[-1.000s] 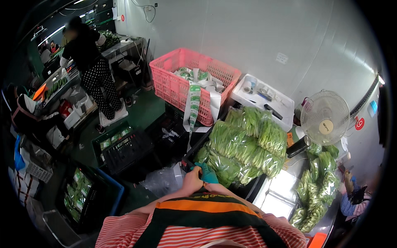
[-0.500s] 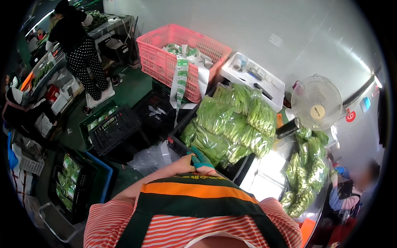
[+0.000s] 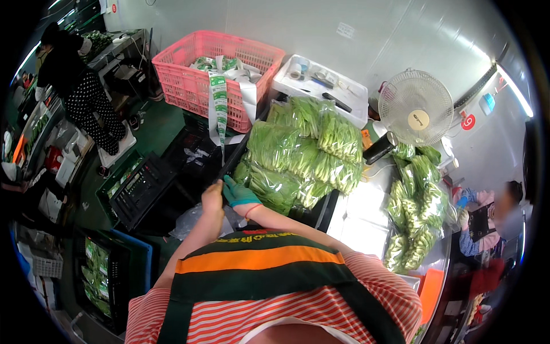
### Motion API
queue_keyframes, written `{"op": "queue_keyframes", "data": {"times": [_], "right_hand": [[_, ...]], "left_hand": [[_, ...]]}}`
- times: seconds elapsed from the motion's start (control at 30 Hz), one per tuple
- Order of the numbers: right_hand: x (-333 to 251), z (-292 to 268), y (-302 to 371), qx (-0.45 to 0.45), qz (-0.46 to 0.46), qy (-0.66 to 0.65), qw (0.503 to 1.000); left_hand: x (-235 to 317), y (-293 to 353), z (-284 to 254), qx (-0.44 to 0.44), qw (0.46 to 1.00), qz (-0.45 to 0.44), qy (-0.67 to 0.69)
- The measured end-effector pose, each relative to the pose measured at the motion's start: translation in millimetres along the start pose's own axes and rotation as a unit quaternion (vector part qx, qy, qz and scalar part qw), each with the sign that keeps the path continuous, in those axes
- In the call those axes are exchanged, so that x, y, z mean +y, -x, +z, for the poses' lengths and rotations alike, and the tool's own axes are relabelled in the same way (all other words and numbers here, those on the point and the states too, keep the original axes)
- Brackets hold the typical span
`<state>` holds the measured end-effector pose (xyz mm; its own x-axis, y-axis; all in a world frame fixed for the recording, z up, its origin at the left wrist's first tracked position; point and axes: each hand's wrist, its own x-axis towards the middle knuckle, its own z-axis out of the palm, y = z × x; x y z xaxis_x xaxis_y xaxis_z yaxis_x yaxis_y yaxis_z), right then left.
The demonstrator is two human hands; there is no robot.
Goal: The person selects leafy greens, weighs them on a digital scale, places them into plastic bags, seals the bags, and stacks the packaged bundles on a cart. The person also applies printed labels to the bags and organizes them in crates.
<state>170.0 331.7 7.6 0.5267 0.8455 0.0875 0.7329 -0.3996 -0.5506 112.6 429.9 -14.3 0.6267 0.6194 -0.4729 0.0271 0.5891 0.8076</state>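
My left hand is bare and closed beside the near left corner of a black crate. Right next to it, touching or almost touching, is my right hand in a teal glove, its fingers bent inward. Whatever lies between the fingers is hidden or too small to make out. Clear bags of leafy green vegetables fill the crate in a heap, close beyond my right hand. Under my forearms lies crumpled clear plastic.
A pink basket holds label rolls, one strip hanging out. Beyond the greens sit a white foam tray of tools and a fan. More bagged greens lie right. Black crates stand left. Other people work on both sides.
Both hands have moved away from my body, up along the crate's left side. The right hand's wrist and forearm now show. The whole view has shifted, with the scene sliding left.
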Motion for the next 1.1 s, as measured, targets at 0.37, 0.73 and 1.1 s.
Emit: {"op": "queue_keyframes", "data": {"times": [0.37, 0.73, 1.1], "right_hand": [[-6.2, -65.6, -20.7, 0.062, 0.181, -0.746, 0.637], [-45.4, -41.6, -33.4, 0.147, 0.095, -0.718, 0.674], [-46.2, -65.3, -31.9, 0.057, 0.106, -0.8, 0.588]], "left_hand": [[45.3, 21.4, 25.4, -0.14, 0.989, -0.05, 0.028], [37.5, -17.1, 28.9, -0.035, 0.997, 0.033, 0.053], [70.3, 16.0, 36.5, -0.196, 0.975, 0.033, 0.102]]}}
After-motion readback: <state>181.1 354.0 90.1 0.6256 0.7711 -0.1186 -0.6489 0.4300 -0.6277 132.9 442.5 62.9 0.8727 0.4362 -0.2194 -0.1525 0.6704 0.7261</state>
